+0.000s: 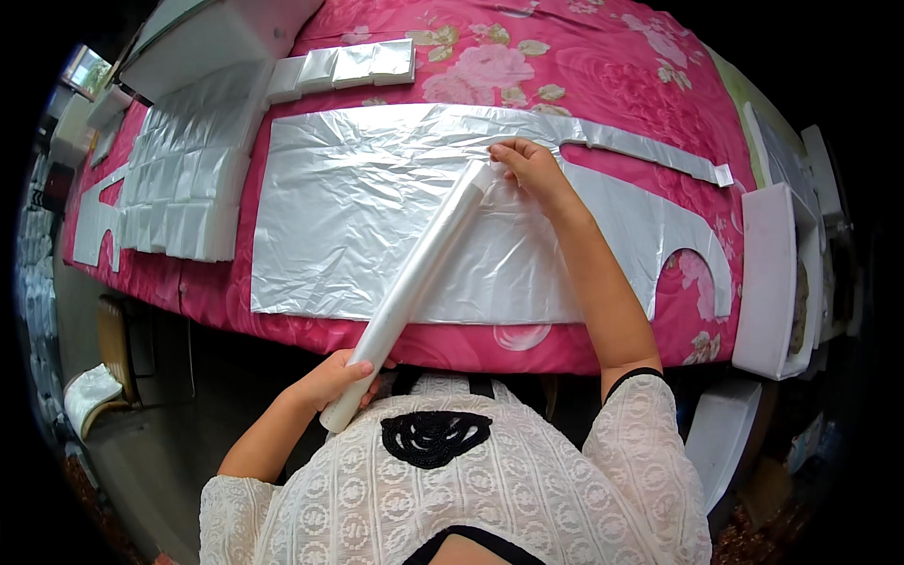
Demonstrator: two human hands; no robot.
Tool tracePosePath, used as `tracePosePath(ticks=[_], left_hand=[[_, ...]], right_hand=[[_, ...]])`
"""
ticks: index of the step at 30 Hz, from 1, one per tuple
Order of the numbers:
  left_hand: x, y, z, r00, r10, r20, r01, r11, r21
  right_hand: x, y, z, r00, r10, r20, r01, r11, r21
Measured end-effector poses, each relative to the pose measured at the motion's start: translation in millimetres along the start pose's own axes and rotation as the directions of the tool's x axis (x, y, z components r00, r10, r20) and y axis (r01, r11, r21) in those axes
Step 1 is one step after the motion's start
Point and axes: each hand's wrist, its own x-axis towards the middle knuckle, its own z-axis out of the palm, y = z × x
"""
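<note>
A long roll of whitish plastic film (414,273) slants across the middle, its lower end by my body and its far end over the table. My left hand (330,379) is wrapped round the roll near its lower end. Just beside the far end, my right hand (529,169) has its thumb and fingers pinched together; what lies between them is too small to make out. Under the roll a shiny, crinkled plastic sheet (320,207) is spread flat, with curved cutouts and long straps at its right end, like an apron.
Folded plastic packets (179,179) are stacked in rows at the left, with more packets (353,66) behind. A pink floral cloth (490,71) covers the table. White foam boxes stand at the far left (212,47) and right edge (767,282). A chair (115,348) is at lower left.
</note>
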Motion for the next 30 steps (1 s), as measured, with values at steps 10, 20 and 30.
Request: tracePosePath(ticks=[10,20,30], left_hand=[[-19,-3,-14,0.995,-0.095,0.0,0.095,0.994,0.052],[-61,13,-52,0.958,-0.263,0.115,0.189,0.88,0.435],[67,121,24,0.499,0.786,0.366,-0.153,-0.336,0.929]], right_hand=[[24,11,-29,0.991,-0.125,-0.041,0.115,0.977,-0.18],[47,32,-144,0.901,-0.326,-0.286,0.224,0.915,-0.335],[46,4,-22,0.961,-0.261,0.095,0.278,0.897,-0.344]])
